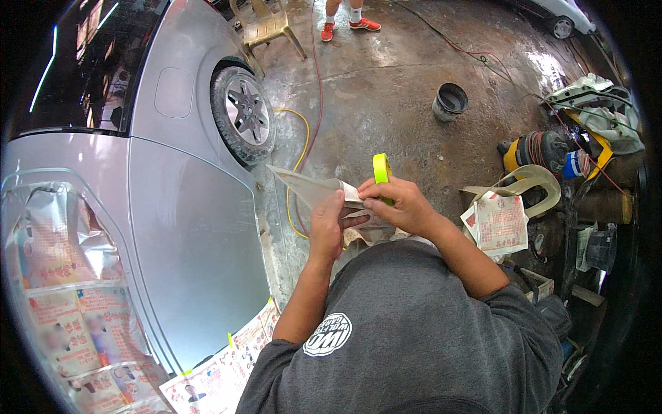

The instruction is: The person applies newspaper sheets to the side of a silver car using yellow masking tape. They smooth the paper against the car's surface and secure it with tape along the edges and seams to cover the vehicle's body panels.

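In front of my torso, my left hand (327, 222) grips a folded sheet of pale masking paper (309, 188) between thumb and fingers, its pointed end reaching toward the wheel. A roll of yellow-green masking tape (380, 168) stands upright in my right hand (405, 205). My right fingertips also meet the paper's near edge, close to the left thumb. Whether a strip of tape is stuck there is hidden by the fingers. To my left is a silver car panel (196, 228), with printed masking paper (227, 369) taped along its lower edge.
More printed paper (62, 303) covers a car part at far left. Beyond the car wheel (245, 114) are a plastic chair (267, 27) and a person's red shoes (364, 25). A bucket (451, 101), hoses (301, 145), a yellow-black machine (541, 153) and stacked paper sheets (501, 222) lie ahead and right.
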Demonstrator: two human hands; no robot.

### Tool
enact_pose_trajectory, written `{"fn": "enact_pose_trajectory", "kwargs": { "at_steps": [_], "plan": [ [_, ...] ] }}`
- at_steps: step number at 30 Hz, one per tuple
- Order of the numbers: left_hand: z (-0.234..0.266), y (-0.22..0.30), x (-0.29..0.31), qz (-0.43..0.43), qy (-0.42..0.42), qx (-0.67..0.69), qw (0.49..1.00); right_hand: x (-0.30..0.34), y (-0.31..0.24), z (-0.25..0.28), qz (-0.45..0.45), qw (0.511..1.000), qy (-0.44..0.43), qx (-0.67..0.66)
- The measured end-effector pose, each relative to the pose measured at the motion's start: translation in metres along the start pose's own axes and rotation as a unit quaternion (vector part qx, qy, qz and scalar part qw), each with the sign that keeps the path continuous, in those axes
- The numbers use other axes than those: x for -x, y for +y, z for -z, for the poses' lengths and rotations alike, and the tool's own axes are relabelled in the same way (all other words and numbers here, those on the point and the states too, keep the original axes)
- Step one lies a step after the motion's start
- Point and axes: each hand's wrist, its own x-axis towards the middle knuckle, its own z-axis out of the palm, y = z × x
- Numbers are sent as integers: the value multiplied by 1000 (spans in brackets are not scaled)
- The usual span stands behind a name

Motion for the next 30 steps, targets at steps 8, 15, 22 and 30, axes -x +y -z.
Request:
{"fn": "enact_pose_trajectory", "kwargs": {
  "at_steps": [8, 15, 22, 30],
  "plan": [
    [0, -3, -2, -6, 13, -24, 1000, 0, 0, 0, 0, 1000, 3, 18],
    [-11, -4, -1, -47, 24, -66, 996, 0, 1, -8, 9, 996, 55, 70],
    [-19, -8, -1, -124, 21, -176, 976, 1, 10, -14, -117, 974, 177, -74],
    [-22, -13, -4, -231, 38, -251, 939, 2, 10, -15, -112, 965, 179, -155]
  ]
}}
